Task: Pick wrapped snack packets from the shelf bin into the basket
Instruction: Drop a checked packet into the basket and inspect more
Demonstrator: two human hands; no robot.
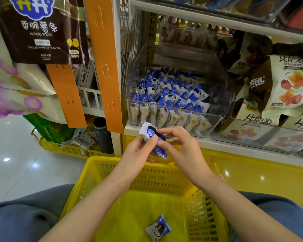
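A clear plastic shelf bin (217, 117) holds several blue-and-white wrapped snack packets (171, 95). Just in front of the bin, above the far rim of the yellow basket (101, 173), both hands meet on blue-and-white packets (151, 134). My left hand (138, 151) grips them from the left with the thumb on top. My right hand (180, 149) pinches them from the right with thumb and forefinger. One more packet (158, 227) lies on the basket floor between my forearms.
Large snack bags (280, 88) fill the shelf to the right of the bin. Orange hanging strips (105, 63) and a brown potato-sticks bag (42, 30) hang at the left. A second yellow basket (68, 149) with a dark flask (102, 135) stands on the floor behind.
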